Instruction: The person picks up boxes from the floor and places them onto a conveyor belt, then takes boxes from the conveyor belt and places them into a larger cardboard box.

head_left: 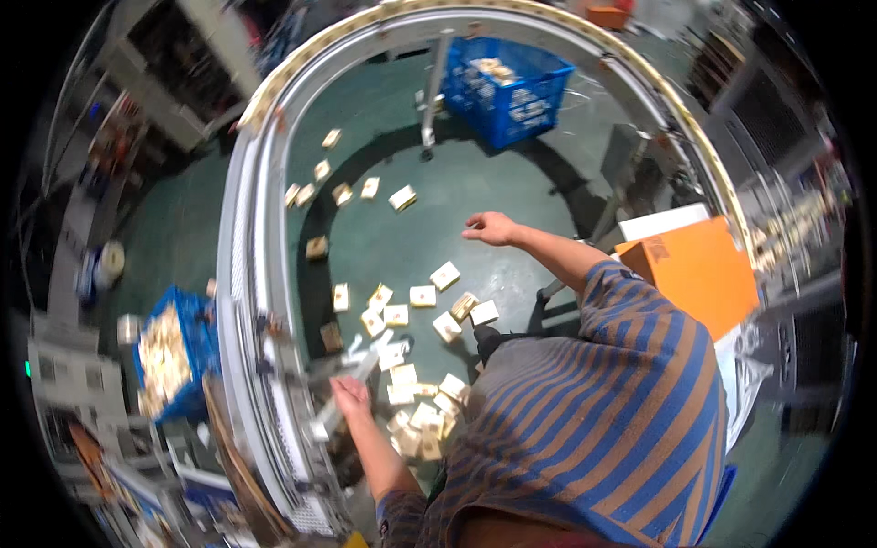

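My left hand (350, 396) is by the inner side of the curved conveyor (260, 228), next to a grey metal bracket (367, 365). Its fingers look loosely apart, though blurred, and I make out nothing held in them. My right hand (491, 228) hangs over the green floor inside the conveyor's bend, fingers stretched toward the left, holding nothing. Below and around my hands, several small cream-coloured boxes (422, 296) lie scattered on the floor. A denser heap of them (425, 418) lies close to my left forearm.
A blue crate (512, 114) with pale pieces stands beneath the conveyor's far curve. Outside the conveyor on the left is another blue crate (194, 365), filled with cream pieces. An orange box (699, 274) is at my right. A conveyor leg (435, 91) reaches the floor.
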Demonstrator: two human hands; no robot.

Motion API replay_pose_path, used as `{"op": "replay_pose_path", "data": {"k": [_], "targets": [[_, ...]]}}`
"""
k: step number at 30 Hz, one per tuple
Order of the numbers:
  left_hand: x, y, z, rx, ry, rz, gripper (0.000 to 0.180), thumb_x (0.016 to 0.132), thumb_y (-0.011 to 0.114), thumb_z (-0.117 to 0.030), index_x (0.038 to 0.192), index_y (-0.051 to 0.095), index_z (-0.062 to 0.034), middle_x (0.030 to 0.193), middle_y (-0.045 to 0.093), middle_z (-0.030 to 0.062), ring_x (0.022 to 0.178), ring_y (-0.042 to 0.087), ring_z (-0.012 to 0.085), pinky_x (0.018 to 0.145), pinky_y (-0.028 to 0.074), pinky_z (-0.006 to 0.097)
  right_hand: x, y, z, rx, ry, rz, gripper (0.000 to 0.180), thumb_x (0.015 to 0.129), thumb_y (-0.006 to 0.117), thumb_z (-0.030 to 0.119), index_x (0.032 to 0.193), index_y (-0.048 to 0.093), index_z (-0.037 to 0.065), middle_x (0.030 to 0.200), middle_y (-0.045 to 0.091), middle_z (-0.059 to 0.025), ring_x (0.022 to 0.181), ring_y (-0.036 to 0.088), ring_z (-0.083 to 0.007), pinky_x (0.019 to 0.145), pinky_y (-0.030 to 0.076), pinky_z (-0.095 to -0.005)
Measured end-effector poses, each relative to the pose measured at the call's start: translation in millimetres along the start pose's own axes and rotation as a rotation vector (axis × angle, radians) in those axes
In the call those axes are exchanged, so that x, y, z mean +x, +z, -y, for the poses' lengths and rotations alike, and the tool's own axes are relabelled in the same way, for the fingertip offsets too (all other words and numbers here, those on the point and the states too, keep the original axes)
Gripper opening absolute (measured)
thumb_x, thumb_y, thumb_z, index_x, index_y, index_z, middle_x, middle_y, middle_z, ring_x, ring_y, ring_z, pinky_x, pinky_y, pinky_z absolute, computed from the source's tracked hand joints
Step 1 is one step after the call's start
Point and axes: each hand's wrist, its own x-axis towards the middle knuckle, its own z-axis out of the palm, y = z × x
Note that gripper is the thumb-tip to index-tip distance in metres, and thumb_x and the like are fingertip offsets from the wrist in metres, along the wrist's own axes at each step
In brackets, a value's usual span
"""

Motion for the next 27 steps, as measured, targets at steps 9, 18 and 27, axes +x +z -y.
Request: {"op": "replay_pose_path", "data": {"k": [9, 18, 27], "targets": [[64.2, 415.2, -60.7, 0.768, 0.228, 0.475, 0.034, 0.087, 0.056, -0.038, 0.106, 0.05, -0.0108, 0.089, 0.058, 0.0021, 0.074, 0.057, 0.0121, 0.059, 0.045, 0.029, 69.0, -44.0, -146.0, 0.387, 0.4, -0.356, 0.057, 0.074, 0.063, 0.048, 0.11, 0.061, 0.003, 0.108, 0.063, -0.0148, 0.099, 0.06, -0.028, 0.085, 0.046, -0.0364], [156.6, 478.5, 1.5, 1.067, -0.211, 0.192, 0.034, 0.087, 0.057, -0.038, 0.103, 0.05, -0.0097, 0.089, 0.054, 0.0034, 0.073, 0.055, 0.0144, 0.059, 0.044, 0.038, 190.5, -169.0, -190.6, 0.678, 0.378, -0.425, 0.068, 0.072, 0.069, 0.047, 0.119, 0.053, 0.001, 0.103, 0.063, -0.0158, 0.094, 0.06, -0.0239, 0.083, 0.047, -0.0334], [421.6, 658.9, 57.9, 1.842, 0.199, 0.73, 0.03, 0.086, 0.055, -0.033, 0.097, 0.057, -0.0049, 0.076, 0.06, 0.0081, 0.063, 0.055, 0.0198, 0.056, 0.045, 0.035, 472.2, -435.4, -262.8, 0.18, 0.01, -0.714, 0.084, 0.068, 0.076, 0.037, 0.133, 0.037, 0.0, 0.124, 0.05, -0.0233, 0.113, 0.051, -0.032, 0.097, 0.039, -0.039]]}}
